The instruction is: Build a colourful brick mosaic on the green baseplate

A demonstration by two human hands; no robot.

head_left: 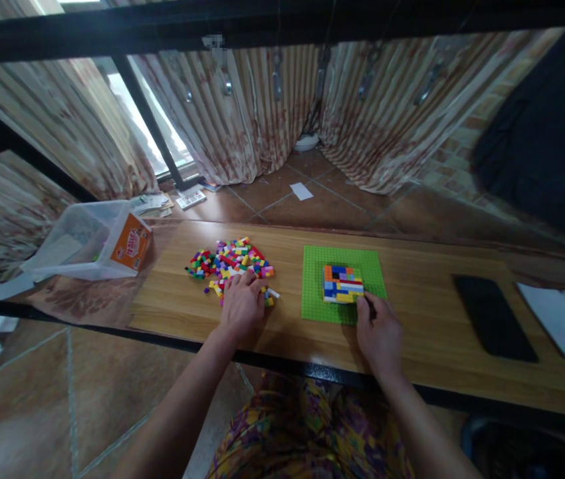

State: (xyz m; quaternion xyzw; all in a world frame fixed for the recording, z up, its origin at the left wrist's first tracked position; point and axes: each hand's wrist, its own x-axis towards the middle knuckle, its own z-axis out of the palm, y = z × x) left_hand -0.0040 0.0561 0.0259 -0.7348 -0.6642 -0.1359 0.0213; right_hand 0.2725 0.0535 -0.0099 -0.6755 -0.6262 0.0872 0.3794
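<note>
My left hand (242, 303) reaches over the near side of a loose pile of small coloured toy bricks (235, 256). Its fingers are apart and touch the bricks, and nothing shows held in them. On a green studded baseplate (312, 266) sits a roughly square block of built-up bricks (343, 285) in blue, orange, yellow, white and red. At the block's near right corner is my right hand (379, 329), thumb and curled fingers gripping the edge. The fingertips under that corner are hidden.
A clear plastic bin (88, 246) with an orange label stands left of the wooden board (432, 299). A dark flat phone-like slab (494, 318) and white paper (562, 326) lie at the right. Black metal bars (147, 120) and curtains (262, 113) are behind.
</note>
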